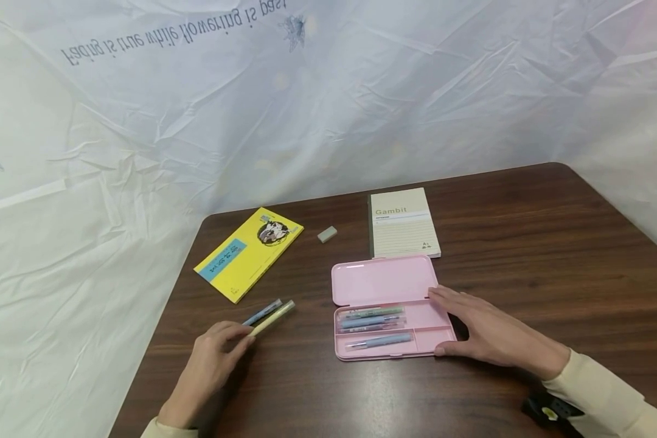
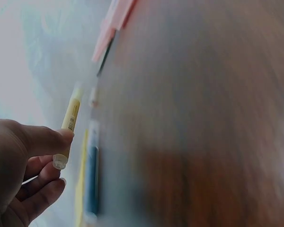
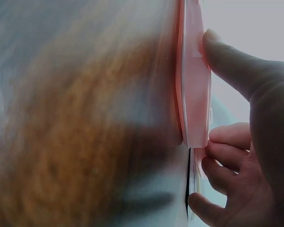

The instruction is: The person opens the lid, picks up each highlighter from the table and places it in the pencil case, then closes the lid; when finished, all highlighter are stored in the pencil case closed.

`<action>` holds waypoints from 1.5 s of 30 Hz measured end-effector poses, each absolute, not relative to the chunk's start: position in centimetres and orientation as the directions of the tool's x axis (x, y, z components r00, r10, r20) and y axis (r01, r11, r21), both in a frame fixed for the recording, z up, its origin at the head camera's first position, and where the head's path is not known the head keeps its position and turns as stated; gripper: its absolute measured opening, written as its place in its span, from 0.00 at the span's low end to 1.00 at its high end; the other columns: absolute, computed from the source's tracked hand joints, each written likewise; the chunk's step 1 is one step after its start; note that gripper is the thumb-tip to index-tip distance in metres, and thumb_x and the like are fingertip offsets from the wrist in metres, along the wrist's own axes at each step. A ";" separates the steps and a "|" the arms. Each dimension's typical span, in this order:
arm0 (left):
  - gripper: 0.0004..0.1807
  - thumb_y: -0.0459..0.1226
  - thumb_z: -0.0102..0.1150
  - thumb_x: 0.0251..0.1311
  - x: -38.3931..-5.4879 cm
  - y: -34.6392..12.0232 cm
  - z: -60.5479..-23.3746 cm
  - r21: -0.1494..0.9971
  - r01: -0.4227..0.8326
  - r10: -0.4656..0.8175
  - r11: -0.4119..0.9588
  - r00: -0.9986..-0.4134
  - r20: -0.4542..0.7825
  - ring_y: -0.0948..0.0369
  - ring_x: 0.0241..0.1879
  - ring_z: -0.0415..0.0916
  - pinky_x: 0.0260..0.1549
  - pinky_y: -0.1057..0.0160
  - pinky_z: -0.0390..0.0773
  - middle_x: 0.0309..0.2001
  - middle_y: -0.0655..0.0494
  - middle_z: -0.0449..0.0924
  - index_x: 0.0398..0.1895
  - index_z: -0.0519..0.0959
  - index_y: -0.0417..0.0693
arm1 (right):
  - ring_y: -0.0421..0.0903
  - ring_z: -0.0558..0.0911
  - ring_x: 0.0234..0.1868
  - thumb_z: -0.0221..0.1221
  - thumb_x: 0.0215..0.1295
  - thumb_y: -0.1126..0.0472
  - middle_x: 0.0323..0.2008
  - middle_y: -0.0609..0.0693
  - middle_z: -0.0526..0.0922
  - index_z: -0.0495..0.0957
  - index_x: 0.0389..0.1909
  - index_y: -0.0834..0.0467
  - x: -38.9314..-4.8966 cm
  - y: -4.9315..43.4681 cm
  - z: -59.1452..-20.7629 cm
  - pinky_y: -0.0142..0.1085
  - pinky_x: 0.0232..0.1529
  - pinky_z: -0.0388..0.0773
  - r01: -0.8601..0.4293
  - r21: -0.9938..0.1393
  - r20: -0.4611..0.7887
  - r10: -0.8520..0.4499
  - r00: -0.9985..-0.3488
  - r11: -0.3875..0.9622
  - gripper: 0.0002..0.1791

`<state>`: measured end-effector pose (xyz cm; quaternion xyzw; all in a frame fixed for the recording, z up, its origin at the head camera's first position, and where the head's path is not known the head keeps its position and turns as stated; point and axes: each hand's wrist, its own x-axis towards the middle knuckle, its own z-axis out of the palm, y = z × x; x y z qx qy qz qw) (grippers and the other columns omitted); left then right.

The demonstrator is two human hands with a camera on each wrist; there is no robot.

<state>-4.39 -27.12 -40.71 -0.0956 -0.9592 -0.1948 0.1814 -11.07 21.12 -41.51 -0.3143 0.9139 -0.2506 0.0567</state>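
My left hand (image 1: 210, 359) pinches a slim yellow pen (image 1: 274, 317) with clear ends between thumb and forefinger, at the left of the table. In the left wrist view the same yellow pen (image 2: 72, 113) shows a barcode. Just beyond it on the table lies a blue pen (image 1: 264, 311). An open pink pencil case (image 1: 435, 340) lies at the centre. Several pens (image 1: 371, 322) lie in its back compartment, and one blue pen (image 1: 380, 341) lies in the front left one. My right hand (image 1: 484, 331) holds the case's right end, thumb at the front corner, fingers near the hinge.
Behind the case lies a cream notebook (image 1: 405, 228). A small grey-white eraser (image 1: 326, 234) sits left of it. Farther left is a yellow booklet (image 1: 249, 255). White cloth (image 1: 328, 109) hangs along the table's back edge.
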 end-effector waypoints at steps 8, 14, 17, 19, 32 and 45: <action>0.14 0.27 0.79 0.42 -4.9 -24.3 -39.5 0.299 0.416 0.241 0.859 -0.842 0.482 0.67 0.35 0.79 0.33 0.68 0.80 0.35 0.63 0.82 0.33 0.87 0.50 | 0.60 0.67 0.71 0.62 0.56 0.28 0.72 0.60 0.65 0.66 0.72 0.61 -11.0 21.1 -41.6 0.60 0.65 0.64 -0.550 -0.488 0.057 -0.604 -0.795 0.678 0.53; 0.13 0.28 0.78 0.44 -5.5 -21.9 -39.4 0.324 0.543 0.333 0.775 -0.786 0.520 0.65 0.37 0.79 0.38 0.73 0.78 0.36 0.64 0.83 0.34 0.87 0.49 | 0.61 0.67 0.70 0.62 0.56 0.28 0.72 0.59 0.65 0.66 0.72 0.61 -10.9 21.1 -41.7 0.60 0.65 0.64 -0.547 -0.496 0.056 -0.603 -0.796 0.675 0.52; 0.13 0.29 0.78 0.45 -5.9 -20.7 -39.6 0.343 0.574 0.364 0.743 -0.777 0.513 0.66 0.37 0.79 0.38 0.72 0.78 0.36 0.64 0.82 0.34 0.87 0.49 | 0.61 0.67 0.70 0.62 0.56 0.28 0.73 0.60 0.65 0.65 0.73 0.60 -10.9 21.1 -41.7 0.61 0.65 0.64 -0.534 -0.504 0.041 -0.599 -0.800 0.679 0.53; 0.12 0.30 0.77 0.47 -6.1 -19.9 -39.7 0.352 0.585 0.385 0.731 -0.778 0.496 0.66 0.37 0.79 0.38 0.70 0.78 0.36 0.64 0.82 0.35 0.87 0.49 | 0.61 0.67 0.70 0.61 0.56 0.27 0.73 0.60 0.65 0.65 0.73 0.60 -10.9 21.1 -41.7 0.61 0.65 0.64 -0.530 -0.506 0.036 -0.597 -0.801 0.681 0.53; 0.08 0.34 0.73 0.55 -6.7 -15.4 -40.3 0.453 0.602 0.482 0.657 -0.798 0.362 0.67 0.42 0.77 0.41 0.65 0.80 0.38 0.64 0.82 0.39 0.88 0.51 | 0.60 0.66 0.71 0.61 0.55 0.26 0.73 0.59 0.64 0.64 0.73 0.59 -11.0 21.0 -41.6 0.61 0.65 0.63 -0.531 -0.500 0.034 -0.597 -0.801 0.684 0.54; 0.07 0.35 0.70 0.59 -6.7 -14.2 -41.3 0.481 0.600 0.547 0.639 -0.794 0.265 0.68 0.43 0.76 0.43 0.68 0.80 0.40 0.64 0.81 0.40 0.87 0.51 | 0.59 0.66 0.71 0.63 0.57 0.29 0.73 0.60 0.65 0.64 0.73 0.61 -11.1 21.1 -41.5 0.60 0.66 0.63 -0.549 -0.486 0.059 -0.601 -0.797 0.680 0.53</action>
